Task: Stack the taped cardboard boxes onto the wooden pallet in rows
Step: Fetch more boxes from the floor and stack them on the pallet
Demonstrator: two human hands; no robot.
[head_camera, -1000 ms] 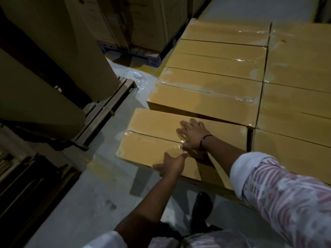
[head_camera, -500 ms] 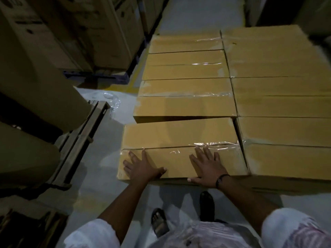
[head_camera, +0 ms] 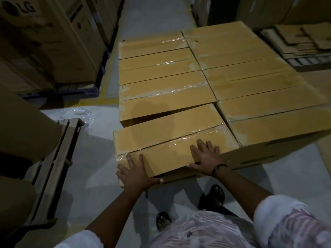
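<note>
Both hands lie flat with fingers spread on the near edge of the nearest box (head_camera: 172, 140). The left hand (head_camera: 137, 173) covers its near left corner, thumb hooked over the front edge; the right hand (head_camera: 207, 157) presses on the top further right, thumb also over the edge, a dark band (head_camera: 219, 167) on its wrist. This taped cardboard box sits skewed, its right end touching the neighbouring boxes and its left end swung away, leaving a dark wedge-shaped gap to the box behind (head_camera: 164, 102). Beyond lie two rows of stacked boxes (head_camera: 232, 68) with clear tape along their seams; what carries them is hidden. Two sandalled feet (head_camera: 217, 195) stand on the grey floor (head_camera: 93, 176). To the left lies a wooden pallet (head_camera: 53, 167), with large printed cartons (head_camera: 44, 42) behind it.
</note>
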